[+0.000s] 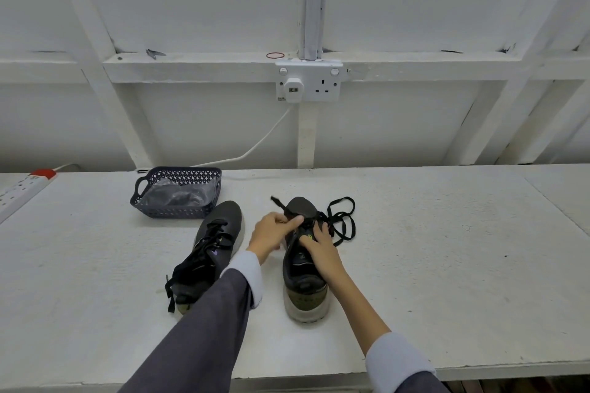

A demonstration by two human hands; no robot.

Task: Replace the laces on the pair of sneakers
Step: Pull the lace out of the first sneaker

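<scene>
Basket [172,211] holds a crumpled plastic bag [178,195]; left hand [271,233] pinches the lace [278,203], right hand [319,249] clasps the sneaker [303,277].

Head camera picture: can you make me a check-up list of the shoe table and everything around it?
Surface: white table, slightly scuffed.
Job's things: held sneaker, its black lace looping loose beside the toe; other sneaker beside it, laced.
Clutter: dark basket with a plastic bag inside; red rubber band on the wall ledge.
Hands: left hand pinches the black lace; right hand grips the held sneaker.
Cables: white cable runs from the plug in the wall socket down toward the basket; power strip at the table's left edge.
Surroundings: white panelled wall.
</scene>
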